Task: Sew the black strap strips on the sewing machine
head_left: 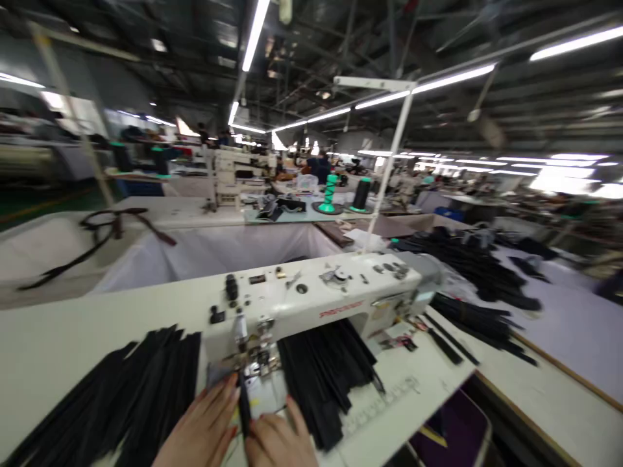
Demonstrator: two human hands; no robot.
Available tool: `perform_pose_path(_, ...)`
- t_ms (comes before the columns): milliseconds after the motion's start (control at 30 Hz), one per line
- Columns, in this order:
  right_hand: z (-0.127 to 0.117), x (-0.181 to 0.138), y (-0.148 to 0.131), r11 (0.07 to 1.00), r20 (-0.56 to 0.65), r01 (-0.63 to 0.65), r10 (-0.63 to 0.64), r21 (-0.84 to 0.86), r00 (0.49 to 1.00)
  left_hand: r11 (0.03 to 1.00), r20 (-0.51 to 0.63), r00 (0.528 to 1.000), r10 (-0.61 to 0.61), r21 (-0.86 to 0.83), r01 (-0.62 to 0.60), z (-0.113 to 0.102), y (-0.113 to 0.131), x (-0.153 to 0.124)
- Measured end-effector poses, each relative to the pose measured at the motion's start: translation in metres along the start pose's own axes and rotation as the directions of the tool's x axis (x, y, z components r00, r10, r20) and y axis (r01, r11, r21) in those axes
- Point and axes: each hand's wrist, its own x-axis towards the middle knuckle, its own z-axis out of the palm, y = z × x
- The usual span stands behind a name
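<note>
A narrow black strip runs toward me from the presser foot of a white sewing machine. My left hand lies left of the strip, fingers stretched forward, fingertips against its edge close to the needle area. My right hand is lower, its fingers bent; thumb and forefinger appear closed on the strip's near part, though the grip is partly hidden. Beside my left hand, a pile of black strips spreads over the table. Another bundle of black strips lies under the machine arm, right of my right hand.
Small scissors and loose black pieces lie right of the machine. A thread stand pole rises behind it. Thread cones stand farther back. More black strips cover the right-hand table. A fabric-lined trough lies beyond.
</note>
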Motion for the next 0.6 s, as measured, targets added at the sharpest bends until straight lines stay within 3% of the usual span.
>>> perform_pose_path(67, -0.007, -0.005, -0.001, 0.991, -0.094, -0.042, 0.054, 0.13, 0.994, 0.998, 0.115, 0.992, -0.053, 0.033, 0.049, -0.009, 0.013, -0.001)
perform_pose_path(167, -0.024, -0.002, 0.003, 0.966, -0.102, -0.052, 0.08, 0.252, 0.992, 0.988, 0.244, 0.958, -0.148, -0.012, 0.156, -0.017, 0.025, 0.008)
perform_pose_path(267, -0.033, 0.004, 0.003, 0.955, -0.093, -0.059, 0.09, 0.289, 0.992, 0.98, 0.313, 0.935, -0.168, -0.051, 0.193, -0.022, 0.028, 0.012)
perform_pose_path(600, -0.038, 0.007, 0.003, 0.965, 0.009, -0.086, 0.087, 0.249, 0.996, 0.994, 0.271, 0.957, -0.1, -0.004, 0.105, -0.019, 0.024, 0.009)
